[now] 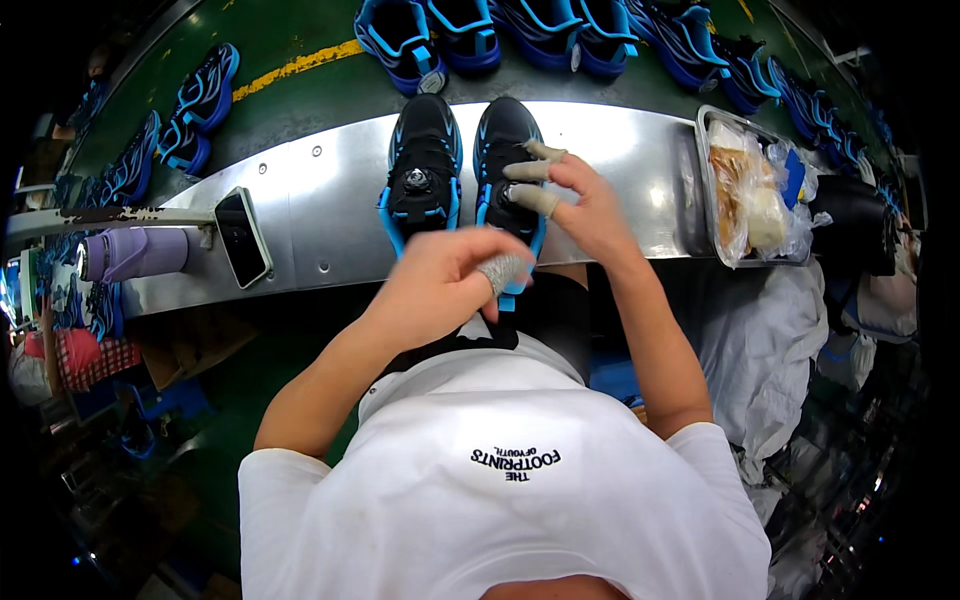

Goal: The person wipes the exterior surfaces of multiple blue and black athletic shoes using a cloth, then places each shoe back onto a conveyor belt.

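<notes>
Two black sneakers with blue trim stand side by side on a metal bench, toes pointing away from me. The left sneaker [425,140] has a round dial on its tongue, and neither hand is on it. My right hand [585,205], with beige covers on its fingertips, grips the right sneaker [503,135] around the dial on its tongue. My left hand [450,285] is curled over that sneaker's heel end, slightly blurred, a grey cover on one digit. A light blue strip hangs just below it. What its fingers pinch is hidden.
More blue-black sneakers [540,35] line the green surface beyond the metal bench [620,150]. At right sits a tray [712,200] of plastic-wrapped items. A phone [243,238], a purple bottle [140,253] and a worn metal bar [120,216] are at left.
</notes>
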Demonstrator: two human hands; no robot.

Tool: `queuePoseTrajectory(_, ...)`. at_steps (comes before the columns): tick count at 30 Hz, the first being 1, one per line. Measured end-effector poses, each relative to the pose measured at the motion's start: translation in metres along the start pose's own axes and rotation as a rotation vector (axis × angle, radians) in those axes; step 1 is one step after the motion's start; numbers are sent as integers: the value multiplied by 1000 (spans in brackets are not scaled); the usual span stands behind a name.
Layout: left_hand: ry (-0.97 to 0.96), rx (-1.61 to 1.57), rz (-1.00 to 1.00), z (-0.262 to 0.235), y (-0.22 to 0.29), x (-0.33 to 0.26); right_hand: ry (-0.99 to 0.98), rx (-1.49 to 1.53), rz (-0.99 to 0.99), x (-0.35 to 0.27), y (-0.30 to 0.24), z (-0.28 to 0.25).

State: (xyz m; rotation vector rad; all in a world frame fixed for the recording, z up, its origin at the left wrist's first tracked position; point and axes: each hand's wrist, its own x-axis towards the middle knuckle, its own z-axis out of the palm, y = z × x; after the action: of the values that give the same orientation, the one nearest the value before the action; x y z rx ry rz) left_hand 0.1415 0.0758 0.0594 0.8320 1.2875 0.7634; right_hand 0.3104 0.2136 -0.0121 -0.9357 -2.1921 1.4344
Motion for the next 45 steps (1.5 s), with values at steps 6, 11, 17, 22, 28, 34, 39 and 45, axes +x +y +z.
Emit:
queuePoseTrajectory(6,459,720,319,-69,-33,42,40,224,27,20,-15,4)
queuePoseTrajectory(11,252,415,470,-88,-47,42,23,188,1,43,-7,13)
queuePoseTrajectory(17,353,689,410,-89,-38,39,-43,163,14,67,-8,24)
queuePoseTrajectory(22,379,613,376,-94,-36,34,-60,166,14,82,-3,33)
queuePoseTrajectory(28,179,320,401,-106,-43,33,-112,156,52,83,-9,42)
queuePoseTrajectory(34,283,375,311,-103,-43,35,-99,151,-7,89,-6,48)
queuePoseTrajectory(39,172,494,440,-107,-46,30,-104,159,19,90,-3,49)
queuePoseTrajectory(45,303,475,398,-105,-54,28,-89,94,-16,95,-3,56)
